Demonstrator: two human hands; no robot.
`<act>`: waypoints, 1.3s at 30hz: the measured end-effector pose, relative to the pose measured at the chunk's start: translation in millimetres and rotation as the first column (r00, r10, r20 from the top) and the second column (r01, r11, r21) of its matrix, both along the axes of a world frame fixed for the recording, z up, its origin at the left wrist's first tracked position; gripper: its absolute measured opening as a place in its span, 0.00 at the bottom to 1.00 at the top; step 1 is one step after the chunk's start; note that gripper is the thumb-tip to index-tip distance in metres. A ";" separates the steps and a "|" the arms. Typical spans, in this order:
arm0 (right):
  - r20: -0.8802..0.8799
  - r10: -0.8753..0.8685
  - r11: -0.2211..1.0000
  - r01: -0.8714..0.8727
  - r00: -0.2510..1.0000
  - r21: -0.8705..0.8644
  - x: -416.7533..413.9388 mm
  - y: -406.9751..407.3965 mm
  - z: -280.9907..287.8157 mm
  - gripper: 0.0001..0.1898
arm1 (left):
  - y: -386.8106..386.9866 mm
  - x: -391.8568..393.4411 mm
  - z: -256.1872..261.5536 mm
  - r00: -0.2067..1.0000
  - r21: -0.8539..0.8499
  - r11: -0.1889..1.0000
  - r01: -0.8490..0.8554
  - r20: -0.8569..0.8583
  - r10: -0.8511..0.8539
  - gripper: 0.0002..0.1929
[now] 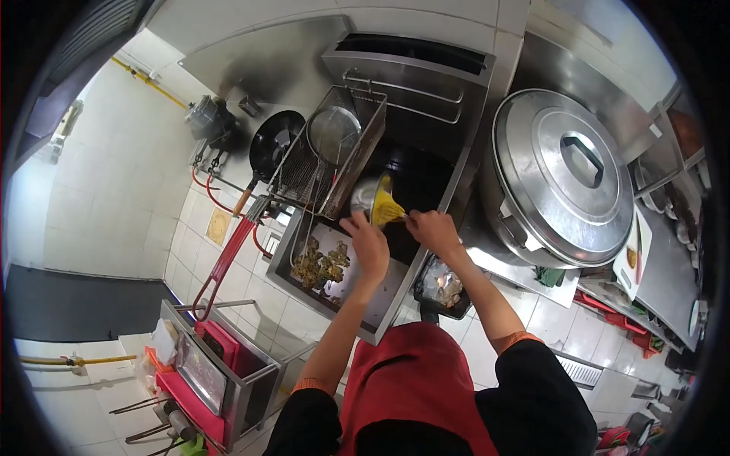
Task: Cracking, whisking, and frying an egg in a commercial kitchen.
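My left hand (pixel 369 245) grips a small metal bowl (pixel 365 196) near its rim, tilted over the dark vat of a deep fryer (pixel 413 171). Yellow batter (pixel 386 206) shows at the bowl's mouth. In my right hand (pixel 430 228) is the handle of a utensil, its head at the batter and coated yellow; its kind is hard to tell. Just left of the bowl, a wire fryer basket (pixel 319 154) holds a round mesh strainer (pixel 335 135). Browned fried pieces (pixel 320 267) lie on the fryer's front tray (pixel 373 279), beneath my left forearm.
A large lidded metal pot (pixel 564 176) stands to the right. Left of the basket are a black wok (pixel 274 145) and red-handled tongs (pixel 225 262). A black pan with foil (pixel 445 285) sits below my right forearm. A metal cart (pixel 245 365) stands at the lower left.
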State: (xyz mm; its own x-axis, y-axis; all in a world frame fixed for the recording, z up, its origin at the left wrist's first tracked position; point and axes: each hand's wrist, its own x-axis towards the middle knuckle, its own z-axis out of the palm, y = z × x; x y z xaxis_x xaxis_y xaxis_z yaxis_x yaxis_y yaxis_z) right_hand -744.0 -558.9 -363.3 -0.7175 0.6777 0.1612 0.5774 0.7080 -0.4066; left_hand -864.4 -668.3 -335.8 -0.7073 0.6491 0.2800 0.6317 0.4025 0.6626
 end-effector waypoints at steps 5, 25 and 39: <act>0.011 -0.031 0.973 0.028 0.999 0.229 12.8 6.9 1.9 0.07 | 9.0 -5.2 5.1 0.974 -0.032 0.994 0.109 -0.194 -0.113 0.15; -0.167 -0.163 0.953 0.199 0.972 0.227 8.8 -10.2 25.4 0.20 | 8.9 16.8 83.8 0.950 -0.044 0.976 0.214 -0.225 -0.219 0.15; 0.002 -0.162 0.987 0.162 0.987 -0.018 0.3 -20.9 11.5 0.07 | 0.3 21.5 47.4 0.924 -0.111 0.957 0.269 -0.251 -0.289 0.14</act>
State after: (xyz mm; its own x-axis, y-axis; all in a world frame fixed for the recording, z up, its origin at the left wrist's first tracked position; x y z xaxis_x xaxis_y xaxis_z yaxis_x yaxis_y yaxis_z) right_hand -743.7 -579.8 -351.8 -0.5979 0.7880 0.1469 0.6845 0.5972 -0.4181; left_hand -842.9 -668.0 -288.4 -0.4027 0.8350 0.3750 0.8723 0.2261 0.4335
